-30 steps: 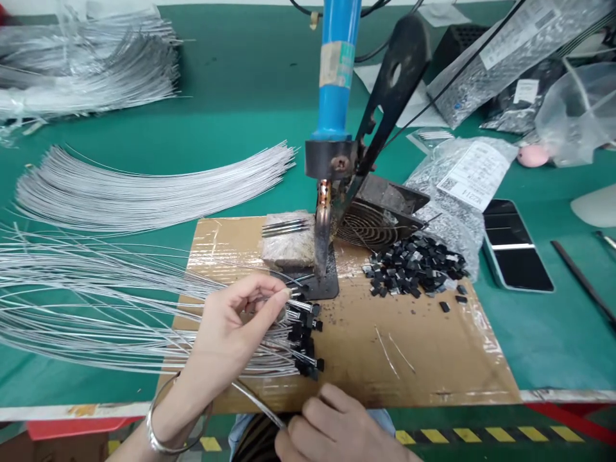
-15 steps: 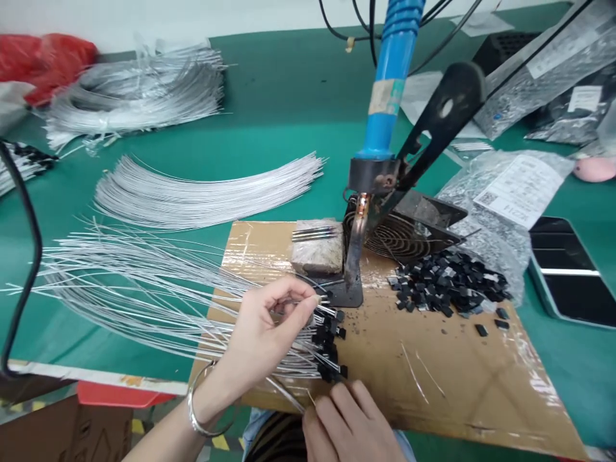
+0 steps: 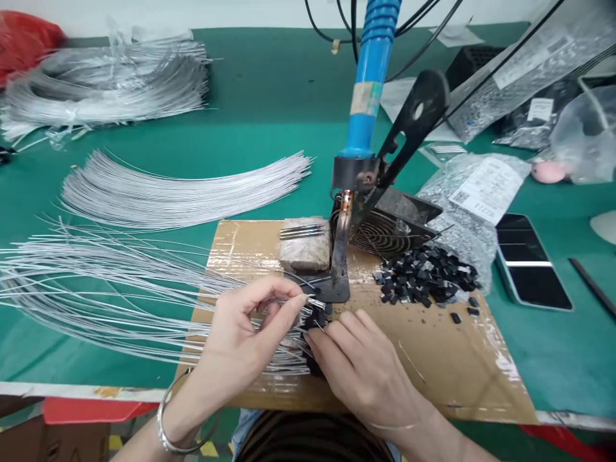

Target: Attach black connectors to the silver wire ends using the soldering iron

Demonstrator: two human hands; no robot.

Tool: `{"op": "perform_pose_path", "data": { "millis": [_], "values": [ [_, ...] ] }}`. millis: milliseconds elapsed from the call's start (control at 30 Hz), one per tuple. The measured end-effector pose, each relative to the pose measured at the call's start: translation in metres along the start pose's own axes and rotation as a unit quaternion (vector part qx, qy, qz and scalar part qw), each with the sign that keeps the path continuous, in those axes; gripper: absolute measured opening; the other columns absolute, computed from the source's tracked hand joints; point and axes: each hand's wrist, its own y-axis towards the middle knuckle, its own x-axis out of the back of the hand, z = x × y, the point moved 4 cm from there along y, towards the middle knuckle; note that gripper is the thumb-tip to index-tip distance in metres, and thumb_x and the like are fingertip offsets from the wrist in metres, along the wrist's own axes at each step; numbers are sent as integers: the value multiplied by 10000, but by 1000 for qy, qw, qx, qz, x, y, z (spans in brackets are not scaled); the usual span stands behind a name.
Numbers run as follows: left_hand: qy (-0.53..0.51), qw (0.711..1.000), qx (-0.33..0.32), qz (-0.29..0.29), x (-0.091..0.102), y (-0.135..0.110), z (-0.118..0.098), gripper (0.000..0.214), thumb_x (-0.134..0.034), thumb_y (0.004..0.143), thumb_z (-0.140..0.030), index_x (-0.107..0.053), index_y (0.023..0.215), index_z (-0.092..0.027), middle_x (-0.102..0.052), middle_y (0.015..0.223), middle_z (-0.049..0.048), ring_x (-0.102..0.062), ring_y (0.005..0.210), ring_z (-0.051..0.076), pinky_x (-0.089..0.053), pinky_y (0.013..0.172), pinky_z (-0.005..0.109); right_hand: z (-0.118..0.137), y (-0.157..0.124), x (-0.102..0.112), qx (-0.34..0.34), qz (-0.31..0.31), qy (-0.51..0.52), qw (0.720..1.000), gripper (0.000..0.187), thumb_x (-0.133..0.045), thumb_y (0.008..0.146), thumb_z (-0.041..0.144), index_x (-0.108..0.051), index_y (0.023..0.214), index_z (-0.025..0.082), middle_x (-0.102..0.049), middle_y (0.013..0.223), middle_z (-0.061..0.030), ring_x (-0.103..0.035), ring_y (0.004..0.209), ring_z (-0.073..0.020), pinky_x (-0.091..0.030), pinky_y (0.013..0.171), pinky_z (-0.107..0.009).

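Note:
My left hand [image 3: 245,337] pinches a thin silver wire near its tip, over a row of wires that end in small black parts [image 3: 315,317]. My right hand [image 3: 366,369] lies on the cardboard mat [image 3: 433,359] with its fingertips on those black parts; whether it grips one is hidden. A blue-handled soldering iron [image 3: 366,96] stands in a dark metal holder, its tip [image 3: 341,247] just beyond my fingers. Loose silver wires [image 3: 96,289] fan out to the left under my left hand.
A pile of small black parts [image 3: 426,276] lies right of the iron, beside a fan grille [image 3: 380,234]. A sponge block [image 3: 304,250] carries a few pins. More wire bundles [image 3: 178,192] lie further left. A phone [image 3: 532,263] and plastic bags [image 3: 476,192] sit at the right.
My right hand has come up from the table's near edge onto the mat and reached the black wire ends. My left hand has kept its pinch on the wire. The view shifted.

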Motion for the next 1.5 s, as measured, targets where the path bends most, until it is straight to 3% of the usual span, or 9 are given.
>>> {"op": "perform_pose_path", "data": {
  "millis": [100, 200, 333, 467, 667, 800, 1000, 1233, 1500],
  "values": [
    [14, 1000, 11, 8, -8, 1, 7, 127, -689, 940, -259, -767, 858, -200, -717, 747, 10, -557, 624, 136, -432, 572, 246, -12, -14, 10, -129, -35, 106, 985, 72, -674, 1005, 132, -736, 969, 124, -679, 781, -44, -584, 688, -172, -492, 638, -309],
    [15, 1000, 25, 11, -16, 1, 14, 174, -669, 944, -288, -758, 841, -180, -679, 676, 8, -532, 570, 135, -417, 533, 250, -14, -42, 13, -370, -24, 295, 881, 282, -555, 1090, 307, -705, 870, 215, -629, 756, 0, -545, 558, -120, -414, 499, -262],
    [16, 999, 33, 13, -22, -1, 20, 186, -665, 942, -305, -751, 850, -168, -663, 652, 6, -529, 546, 134, -405, 515, 247, 3, -56, 1, -482, 1, 440, 758, 546, -344, 1136, 529, -695, 858, 218, -678, 787, -30, -688, 668, -164, -535, 654, -283],
    [19, 999, 32, 14, -24, -1, 22, 178, -664, 947, -304, -747, 856, -175, -650, 649, -3, -517, 550, 131, -395, 514, 239, 7, -49, -11, -502, -10, 398, 768, 543, -337, 1132, 572, -703, 908, 240, -711, 887, -23, -684, 858, -179, -503, 863, -302],
    [21, 999, 29, 22, -23, -1, 19, 186, -664, 955, -308, -743, 838, -186, -596, 615, -24, -466, 542, 128, -380, 508, 235, -12, -64, 9, -502, -175, 316, 786, 422, -356, 1143, 518, -704, 1127, 280, -457, 738, 26, -436, 645, -160, -359, 585, -287],
    [28, 999, 23, 30, -20, -3, 18, 172, -669, 959, -293, -749, 842, -196, -613, 637, -24, -471, 554, 128, -393, 532, 241, -31, -75, 28, -433, -290, 370, 769, 402, -483, 1125, 358, -523, 742, 243, -347, 671, 42, -382, 594, -150, -397, 564, -266],
    [47, 997, 29, 61, -19, -6, 18, 173, -671, 978, -319, -755, 870, -213, -675, 708, -5, -548, 612, 147, -431, 585, 259, -42, -62, 19, -385, -209, 513, 738, 634, -227, 1131, 516, -793, 1201, 240, -717, 912, -101, -682, 751, -228, -608, 635, -367],
    [24, 999, 7, 43, -19, -1, 2, 150, -708, 919, -279, -794, 801, -246, -749, 699, -11, -630, 612, 152, -465, 547, 228, -21, -34, 1, -470, -162, 405, 767, 255, -635, 1052, 370, -851, 1000, 244, -663, 788, -23, -618, 616, -140, -491, 574, -268],
    [10, 999, 0, 52, -21, 1, 1, 131, -726, 916, -248, -819, 824, -255, -787, 731, -12, -660, 626, 153, -493, 559, 212, -23, -20, -18, -429, -152, 460, 763, 189, -692, 1019, 285, -868, 1087, 301, -708, 821, -11, -591, 614, -112, -474, 566, -237]
  ]
}}
